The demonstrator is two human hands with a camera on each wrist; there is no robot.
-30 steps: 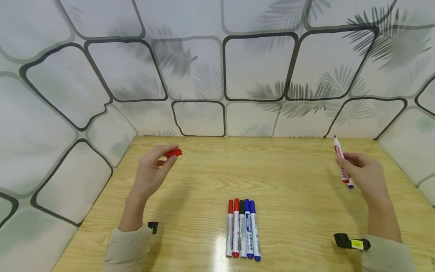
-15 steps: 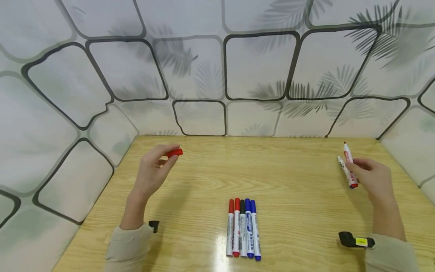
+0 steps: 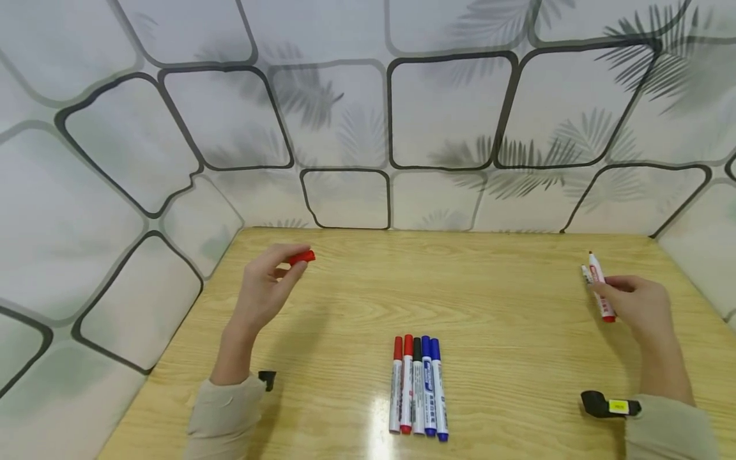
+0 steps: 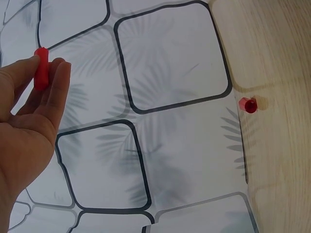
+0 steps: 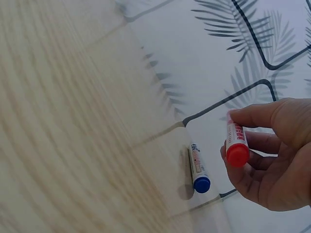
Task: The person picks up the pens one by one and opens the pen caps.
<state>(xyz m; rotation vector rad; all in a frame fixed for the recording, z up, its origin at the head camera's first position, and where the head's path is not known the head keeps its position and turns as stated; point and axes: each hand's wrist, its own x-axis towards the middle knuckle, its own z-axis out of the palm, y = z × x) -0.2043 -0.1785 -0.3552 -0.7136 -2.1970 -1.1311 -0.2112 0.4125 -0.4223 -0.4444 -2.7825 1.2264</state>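
In the head view my left hand (image 3: 270, 284) is raised over the far left of the table, pinching a small red marker cap (image 3: 302, 257) between thumb and fingers. My right hand (image 3: 644, 306), at the far right, grips an uncapped red whiteboard marker (image 3: 599, 281) with its tip pointing away. Behind it, partly covered, lies another white marker (image 3: 586, 273); the right wrist view shows this blue-ended marker (image 5: 198, 167) on the table, apart from my fingers. A second red cap (image 4: 249, 105) rests on the table in the left wrist view; I cannot make it out in the head view.
Several capped markers (image 3: 418, 383) with red, black and blue caps lie side by side at the near middle of the wooden table (image 3: 489, 358). A patterned pale wall covering (image 3: 448, 115) rises behind the table and along its sides.
My right hand has shifted slightly rightward and nearer to me with the red marker. The left hand keeps its hold on the cap, almost still. The whole head view has drifted slightly.
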